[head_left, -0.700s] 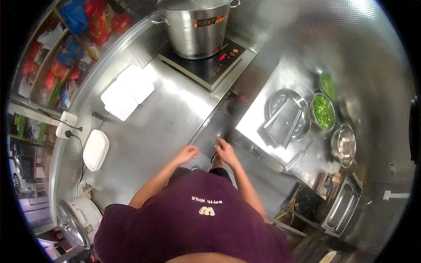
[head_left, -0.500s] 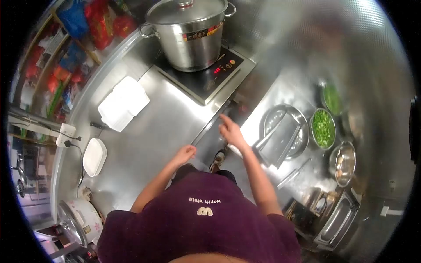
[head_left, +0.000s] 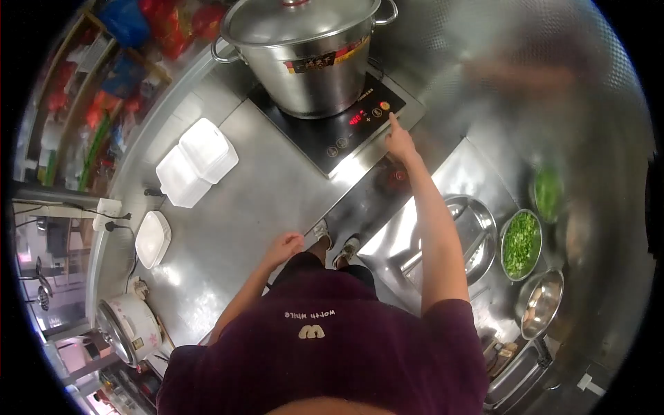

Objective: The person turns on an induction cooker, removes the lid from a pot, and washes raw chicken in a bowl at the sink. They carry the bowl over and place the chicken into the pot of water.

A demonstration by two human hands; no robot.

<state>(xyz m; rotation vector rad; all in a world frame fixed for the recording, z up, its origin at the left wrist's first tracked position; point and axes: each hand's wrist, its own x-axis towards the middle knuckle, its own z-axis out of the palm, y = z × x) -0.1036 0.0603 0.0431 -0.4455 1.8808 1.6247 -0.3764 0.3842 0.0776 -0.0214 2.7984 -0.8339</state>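
My right hand [head_left: 400, 140] reaches to the induction cooker [head_left: 332, 131], its index finger stretched out at the front corner of the control panel, by the round yellow-orange button. The fingertip is at or just over the glass; contact is hard to tell. Red digits glow on the panel. A large lidded steel stockpot [head_left: 311, 72] stands on the cooker. Near my waist, at the counter's front edge, hangs my left hand [head_left: 285, 247], its fingers loosely bent and nothing in it.
An opened white foam box [head_left: 197, 162] and stacked white trays [head_left: 153, 240] sit on the steel counter [head_left: 242, 207]. At right are a large steel bowl [head_left: 477, 228], chopped greens [head_left: 522, 245] in a bowl, and another steel bowl [head_left: 541, 304]. A rice cooker [head_left: 131, 328] stands at lower left.
My right hand has moved forward from the counter's edge to the cooker's panel, and my right arm is now extended. My left hand has stayed near my waist. The view has shifted slightly.
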